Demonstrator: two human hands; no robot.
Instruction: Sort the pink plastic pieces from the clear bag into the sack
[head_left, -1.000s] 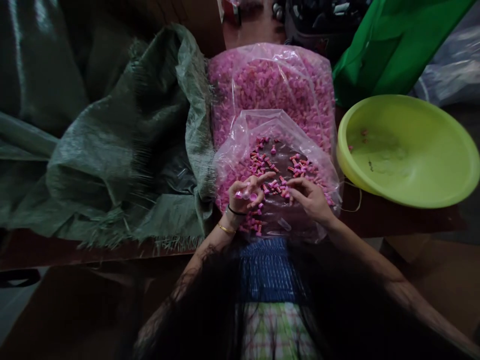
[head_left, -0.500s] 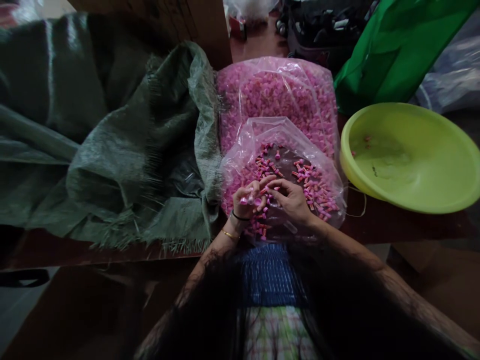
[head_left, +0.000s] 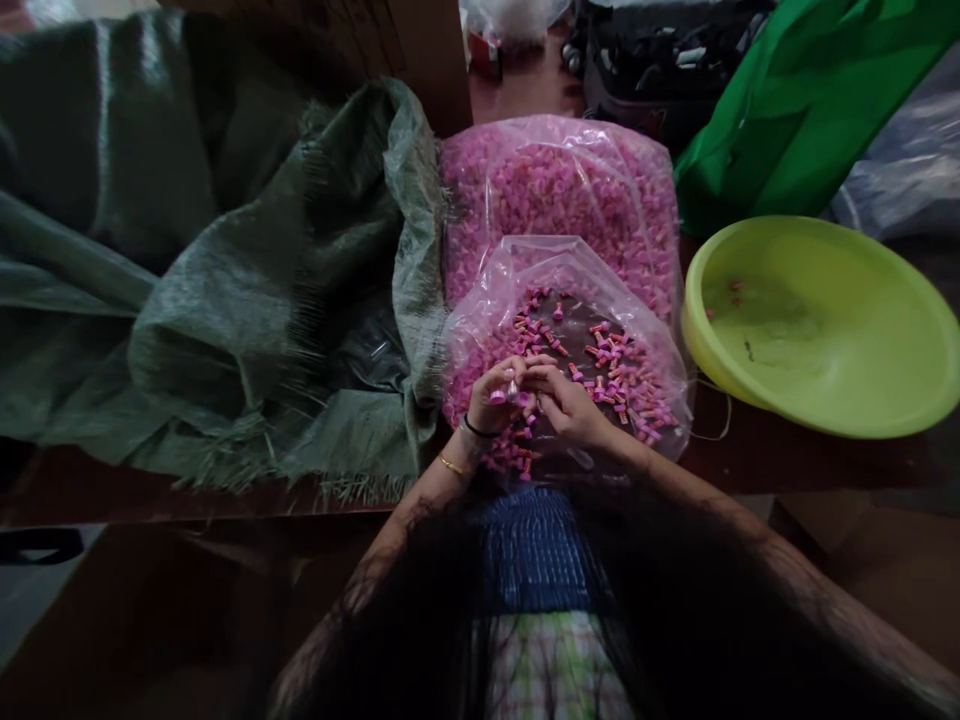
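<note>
My left hand (head_left: 491, 398) is closed around small pink-capped plastic pieces (head_left: 498, 397); their pink ends stick out between the fingers. Against it, fingertips bent and pressed together, is my right hand (head_left: 574, 410); whatever it pinches is hidden. Both hands are over an open clear plastic bag (head_left: 551, 250) at the table's front edge. Loose pink-headed pieces with reddish ribbed stems (head_left: 619, 370) lie in the bag to the right of my hands, and more are heaped on the left.
Behind stands a full bag of the same pink pieces (head_left: 562, 180). A yellow-green basin (head_left: 847, 330) with a few small bits sits on the right, a green bag (head_left: 780, 120) behind it. A dark green woven sack (head_left: 217, 300) covers the left side. A cardboard box (head_left: 390, 60) stands behind.
My right hand's fingers have closed in on my left hand. The pink piece that showed between them is now hidden. The whole view has shifted slightly.
</note>
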